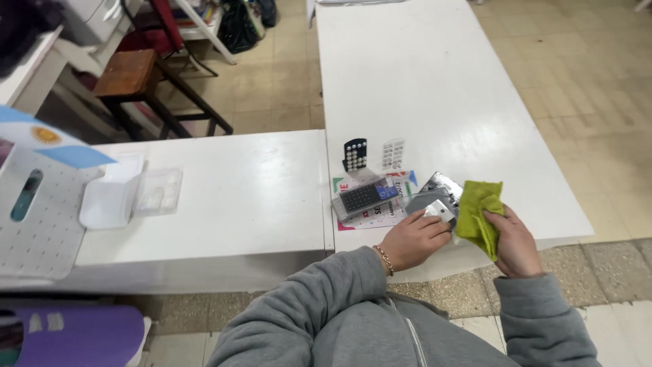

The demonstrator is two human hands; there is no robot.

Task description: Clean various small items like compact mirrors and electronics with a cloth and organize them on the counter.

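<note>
My left hand (pixel 413 239) grips a small silver-grey flat part (pixel 440 209) at the near edge of the white table (pixel 435 81). My right hand (pixel 514 246) holds a yellow-green cloth (pixel 479 207) that touches that part. Just behind them lies a grey calculator body (pixel 363 198) on a printed paper sheet (pixel 384 212). A shiny silver piece (pixel 443 183) lies behind the cloth. Farther back lie a black keypad piece (pixel 354 154) and a pale, clear keypad piece (pixel 392 153).
A second white table (pixel 238 197) joins on the left, with a clear plastic tray (pixel 157 191) and a white tray (pixel 109 200). A white perforated board (pixel 37 224) sits at far left. A wooden stool (pixel 129 75) stands behind, and a purple object (pixel 75 334) lies at the lower left.
</note>
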